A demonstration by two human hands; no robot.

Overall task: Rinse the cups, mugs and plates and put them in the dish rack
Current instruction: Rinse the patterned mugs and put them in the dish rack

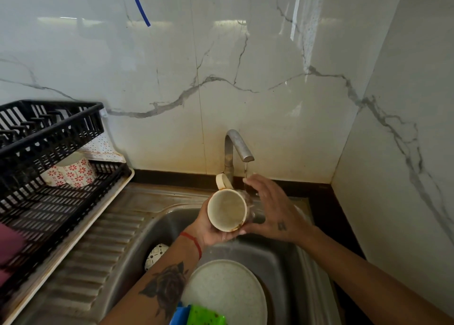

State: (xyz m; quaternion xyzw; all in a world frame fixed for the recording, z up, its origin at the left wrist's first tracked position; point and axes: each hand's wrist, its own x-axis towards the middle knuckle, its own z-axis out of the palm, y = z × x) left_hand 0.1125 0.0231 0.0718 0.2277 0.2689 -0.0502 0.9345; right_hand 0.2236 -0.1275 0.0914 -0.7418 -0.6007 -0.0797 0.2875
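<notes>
Two hands (267, 209) around mug (226, 210)

Water running in a thin stream from a curved metal tap (235, 148) into a steel sink (290, 258). Ribbed steel draining board (98, 246) sloping off to the left. Green and blue sponge (199, 316) lying at the near edge. White marble-veined wall (221, 66) rising behind, blue tube (140, 5) hanging down it.
</notes>
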